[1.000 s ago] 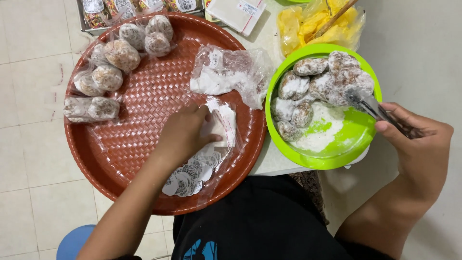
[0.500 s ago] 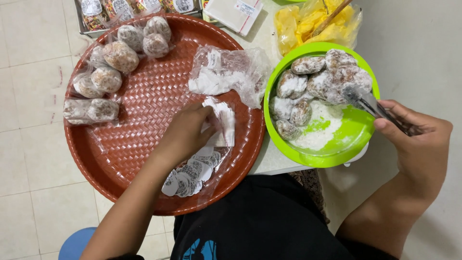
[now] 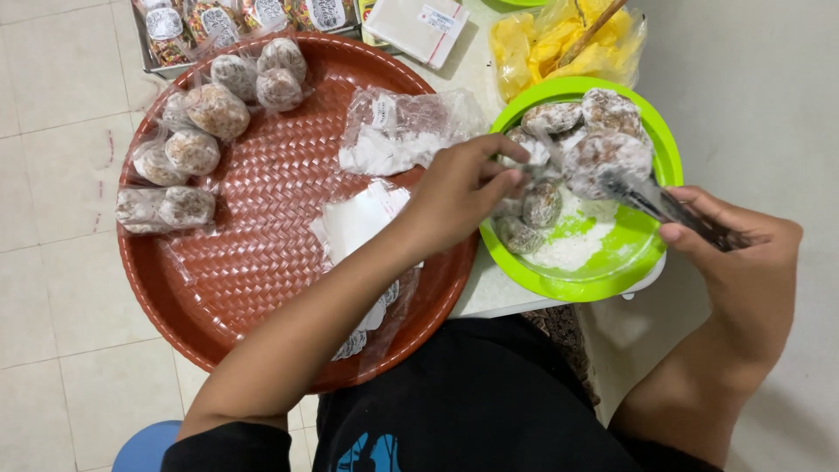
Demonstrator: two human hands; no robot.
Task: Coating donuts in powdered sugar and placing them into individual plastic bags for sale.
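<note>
My left hand point(image 3: 459, 188) reaches over the rim of a green bowl point(image 3: 612, 275), its fingertips touching a flour-dusted round sweet point(image 3: 529, 149). The bowl holds several powdered round sweets point(image 3: 603, 153) and loose white flour point(image 3: 572, 245). My right hand point(image 3: 734, 253) grips dark metal tongs point(image 3: 664, 205), whose tips press on one big powdered sweet. A round red woven tray point(image 3: 253, 253) lies under my left forearm, with a flat stack of clear plastic bags point(image 3: 358, 223) on it.
Wrapped sweets in clear bags point(image 3: 205, 114) line the tray's far left. A crumpled bag with white powder point(image 3: 393, 131) sits at the tray's far edge. Behind are a yellow plastic bag point(image 3: 559, 44), a white box point(image 3: 419, 26) and packed snacks point(image 3: 236, 17). A blue stool point(image 3: 149, 446) shows below.
My left hand left the plastic bags on the tray and moved right into the green bowl. The right hand with the tongs stayed at the bowl.
</note>
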